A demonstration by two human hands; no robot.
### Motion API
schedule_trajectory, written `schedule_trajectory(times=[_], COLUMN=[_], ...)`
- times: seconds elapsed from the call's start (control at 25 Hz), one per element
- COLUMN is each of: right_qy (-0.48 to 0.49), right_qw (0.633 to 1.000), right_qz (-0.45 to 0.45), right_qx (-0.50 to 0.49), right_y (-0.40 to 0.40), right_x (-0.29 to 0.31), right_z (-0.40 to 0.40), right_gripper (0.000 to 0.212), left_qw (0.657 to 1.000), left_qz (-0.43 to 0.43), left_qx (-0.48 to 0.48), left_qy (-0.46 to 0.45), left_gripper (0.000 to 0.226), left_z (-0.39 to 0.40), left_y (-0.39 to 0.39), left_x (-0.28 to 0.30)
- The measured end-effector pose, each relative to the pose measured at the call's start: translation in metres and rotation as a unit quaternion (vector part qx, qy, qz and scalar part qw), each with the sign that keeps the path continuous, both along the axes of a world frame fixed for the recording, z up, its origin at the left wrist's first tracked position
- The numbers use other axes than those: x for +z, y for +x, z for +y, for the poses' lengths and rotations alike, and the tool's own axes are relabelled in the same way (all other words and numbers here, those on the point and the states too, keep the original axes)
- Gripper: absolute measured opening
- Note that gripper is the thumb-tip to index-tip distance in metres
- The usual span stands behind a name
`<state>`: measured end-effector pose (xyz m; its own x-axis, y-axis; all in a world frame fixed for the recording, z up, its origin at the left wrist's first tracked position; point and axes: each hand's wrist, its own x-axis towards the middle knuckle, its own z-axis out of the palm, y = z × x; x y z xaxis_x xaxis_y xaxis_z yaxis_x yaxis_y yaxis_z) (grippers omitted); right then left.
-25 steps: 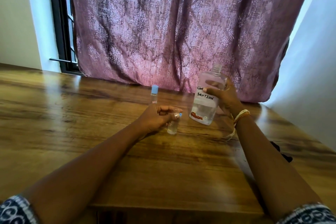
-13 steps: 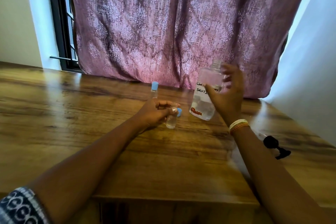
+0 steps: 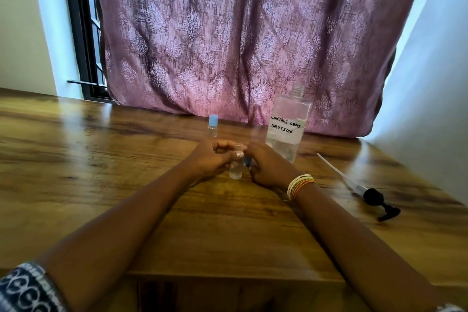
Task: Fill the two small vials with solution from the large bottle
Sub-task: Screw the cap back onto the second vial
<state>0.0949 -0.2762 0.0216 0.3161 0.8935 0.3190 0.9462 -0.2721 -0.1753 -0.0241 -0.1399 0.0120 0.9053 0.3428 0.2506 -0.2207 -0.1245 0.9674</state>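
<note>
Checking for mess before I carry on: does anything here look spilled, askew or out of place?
No spill shows. The large bottle stands upright but uncapped; its black pump lies on its side on the table to the right. Both vials look upright.

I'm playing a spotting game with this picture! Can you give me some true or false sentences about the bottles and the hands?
1. The large bottle stands upright on the table with no cap on. True.
2. The left hand holds a small vial. True.
3. The right hand is holding the large bottle. False: it is beside the small vial, not touching the bottle.
4. The other vial behind the hands has a red cap. False: its cap is blue.
5. A black pump lies on the table to the right. True.
</note>
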Motion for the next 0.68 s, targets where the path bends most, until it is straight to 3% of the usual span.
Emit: schedule_trajectory(times=[0.16,0.28,0.44,0.56,0.68], right_qy=[-0.007,0.093,0.327,0.378,0.367], right_qw=[0.999,0.994,0.917,0.881,0.878], right_qz=[-0.047,0.060,0.226,0.285,0.306], right_qx=[-0.026,-0.025,-0.032,-0.014,0.040], right_y=[0.000,-0.002,-0.004,-0.014,-0.020], right_x=[0.001,0.002,0.014,0.018,0.018], right_z=[-0.002,-0.002,0.000,0.000,0.001], right_gripper=[0.025,0.020,0.019,0.023,0.021], left_qw=[1.000,1.000,1.000,1.000,1.000], left_qz=[0.007,0.012,0.011,0.003,-0.004], left_qx=[0.008,0.007,-0.004,-0.011,0.000], left_qy=[-0.012,-0.011,-0.020,-0.017,0.002], left_gripper=[0.018,0.017,0.018,0.018,0.016], left_z=[0.001,0.001,-0.002,-0.002,-0.001], left_y=[0.001,0.001,-0.001,-0.001,0.000], left_x=[-0.001,-0.001,0.000,-0.001,-0.001])
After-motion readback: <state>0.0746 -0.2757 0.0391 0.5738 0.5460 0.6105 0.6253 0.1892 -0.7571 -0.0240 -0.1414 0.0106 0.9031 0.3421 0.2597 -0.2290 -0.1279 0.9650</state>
